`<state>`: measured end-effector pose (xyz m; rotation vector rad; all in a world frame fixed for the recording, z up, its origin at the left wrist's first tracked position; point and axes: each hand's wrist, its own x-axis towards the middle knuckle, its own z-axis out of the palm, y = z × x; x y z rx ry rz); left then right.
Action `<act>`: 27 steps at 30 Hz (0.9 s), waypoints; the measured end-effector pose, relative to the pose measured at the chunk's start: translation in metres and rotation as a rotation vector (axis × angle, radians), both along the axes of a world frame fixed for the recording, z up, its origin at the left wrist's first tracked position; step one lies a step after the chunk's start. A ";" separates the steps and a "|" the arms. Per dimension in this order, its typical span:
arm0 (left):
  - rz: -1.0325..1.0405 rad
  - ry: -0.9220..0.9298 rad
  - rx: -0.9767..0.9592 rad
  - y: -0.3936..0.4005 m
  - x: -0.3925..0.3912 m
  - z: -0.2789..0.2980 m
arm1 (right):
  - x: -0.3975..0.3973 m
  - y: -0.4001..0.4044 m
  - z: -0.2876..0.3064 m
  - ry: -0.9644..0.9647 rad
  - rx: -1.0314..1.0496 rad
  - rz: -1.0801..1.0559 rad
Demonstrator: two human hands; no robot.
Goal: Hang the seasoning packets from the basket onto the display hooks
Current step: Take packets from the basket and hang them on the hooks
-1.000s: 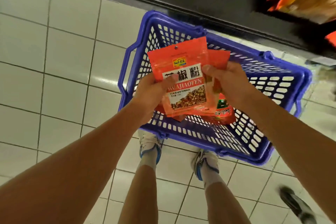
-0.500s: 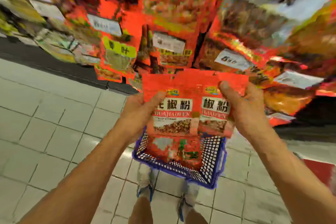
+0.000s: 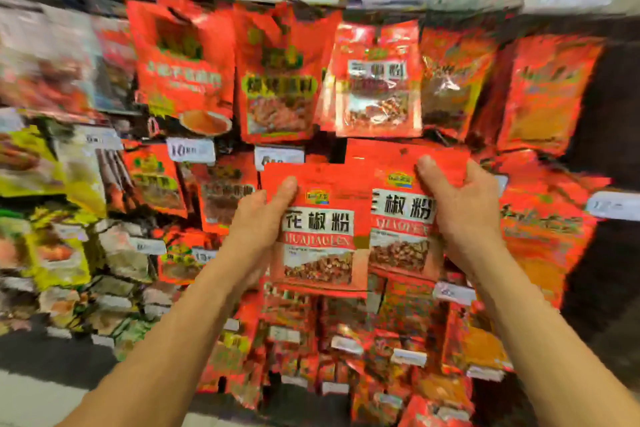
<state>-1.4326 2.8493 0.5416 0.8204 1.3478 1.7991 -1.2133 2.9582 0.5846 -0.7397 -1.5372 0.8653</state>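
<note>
Fingers of left hand (image 3: pixel 258 222) grip the left edge of the front huajiao powder packet (image 3: pixel 320 232), thumb (image 3: pixel 285 189) pressed on its front face near the top corner, other fingers hidden behind it. Packet is red, upright, label facing the camera, white band with black characters, window showing brown peppercorns. Second huajiao powder packet (image 3: pixel 401 218) sits just behind and to the right, overlapped by the front one, a bit higher. Fingers of right hand (image 3: pixel 460 215) grip its right edge, thumb (image 3: pixel 427 172) on the front near the top, rest curled behind. Both packets held up in front of the display rack (image 3: pixel 616 107), mid height, not on any hook that I can see.

Rack, left to right: blurred yellow and mixed packets (image 3: pixel 45 163) at far left, red seasoning bags (image 3: pixel 183 59) upper centre-left, a hanging packet with the same label (image 3: pixel 377 80) directly above the held pair, more orange-red bags (image 3: pixel 547 90) on the right. White price tags (image 3: pixel 190 150) clipped between the rows, numbers mostly too blurred to read. Hooks themselves not clear. Strip of tiled floor (image 3: pixel 31 399) at bottom left.
</note>
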 end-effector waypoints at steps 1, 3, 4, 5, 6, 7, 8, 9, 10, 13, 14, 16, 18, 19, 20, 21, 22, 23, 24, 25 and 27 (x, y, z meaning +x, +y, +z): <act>0.007 0.008 0.013 0.006 0.000 0.017 | -0.003 0.007 0.017 0.026 0.017 -0.001; -0.018 0.044 0.054 0.015 0.002 0.046 | -0.012 0.020 0.044 0.069 0.014 0.004; -0.019 0.060 0.076 0.018 0.003 0.058 | -0.017 0.028 0.055 0.077 0.006 0.002; -0.014 0.062 0.093 0.021 0.004 0.069 | -0.022 0.035 0.065 0.080 -0.002 -0.001; -0.007 0.049 0.105 0.024 0.005 0.081 | -0.026 0.041 0.076 0.087 -0.011 0.005; 0.001 0.029 0.111 0.027 0.006 0.089 | -0.032 0.046 0.085 0.090 -0.024 0.019; 0.007 0.015 0.117 0.030 0.006 0.099 | -0.037 0.050 0.095 0.089 -0.028 0.028; 0.016 0.007 0.122 0.032 0.006 0.106 | -0.043 0.052 0.104 0.079 -0.026 0.030; 0.026 0.006 0.127 0.033 0.005 0.113 | -0.048 0.054 0.111 0.063 -0.020 0.023; 0.049 0.052 0.156 0.039 0.000 0.125 | -0.064 0.059 0.126 0.018 -0.029 -0.016; 0.051 0.075 0.168 0.041 -0.002 0.128 | -0.067 0.061 0.129 0.016 -0.052 -0.025; 0.053 0.107 0.186 0.044 -0.005 0.132 | -0.074 0.065 0.133 0.023 -0.100 -0.047; 0.062 0.136 0.190 0.046 -0.009 0.137 | -0.079 0.067 0.136 0.005 -0.121 -0.073; 0.065 0.157 0.181 0.046 -0.012 0.138 | -0.081 0.067 0.137 0.003 -0.134 -0.073; 0.066 0.174 0.171 0.047 -0.015 0.139 | -0.083 0.067 0.138 0.007 -0.148 -0.072; 0.062 0.184 0.166 0.048 -0.017 0.140 | -0.085 0.068 0.139 0.012 -0.156 -0.076; 0.056 0.187 0.164 0.049 -0.019 0.140 | -0.085 0.068 0.140 0.013 -0.165 -0.082; 0.051 0.185 0.163 0.051 -0.020 0.140 | -0.086 0.069 0.140 0.013 -0.172 -0.089; 0.046 0.180 0.162 0.052 -0.021 0.140 | -0.087 0.071 0.140 0.010 -0.174 -0.097; 0.038 0.175 0.162 0.054 -0.022 0.141 | -0.088 0.074 0.139 0.006 -0.172 -0.112; 0.025 0.167 0.160 0.057 -0.024 0.140 | -0.092 0.079 0.138 -0.013 -0.150 -0.167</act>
